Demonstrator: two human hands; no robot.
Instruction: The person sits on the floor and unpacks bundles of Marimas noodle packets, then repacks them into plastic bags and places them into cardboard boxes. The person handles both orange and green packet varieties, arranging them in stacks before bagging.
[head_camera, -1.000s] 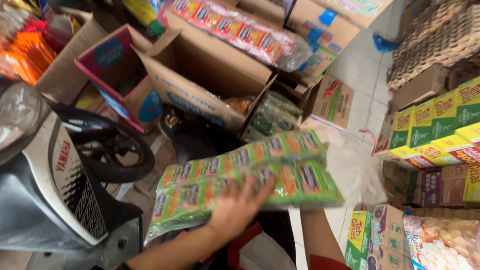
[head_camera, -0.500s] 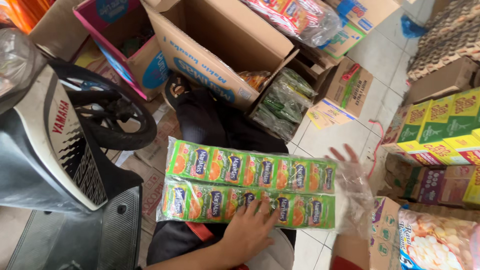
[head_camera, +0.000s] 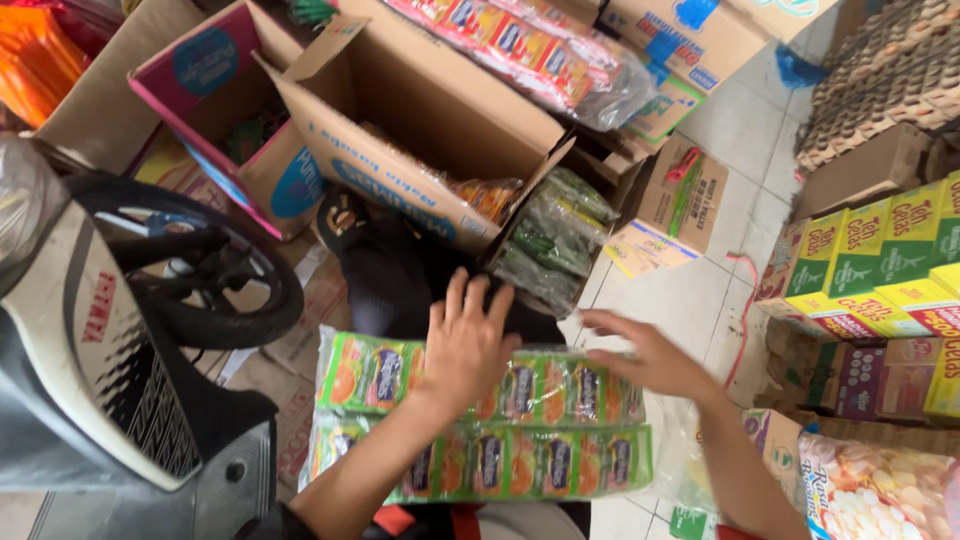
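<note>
Left hand (head_camera: 468, 345) flat, fingers spread, on green sachet strips (head_camera: 560, 465); right hand (head_camera: 650, 352) alongside

White tiled floor (head_camera: 690, 300) shows between stacks of goods in daylight. Open cardboard boxes (head_camera: 420, 110) crowd the top, one pink and blue (head_camera: 215, 95). A scooter's front wheel (head_camera: 200, 265) and grey-white body (head_camera: 90, 360) fill the left. Green and yellow cartons (head_camera: 880, 255) pile at right beneath woven baskets (head_camera: 885, 75)
</note>
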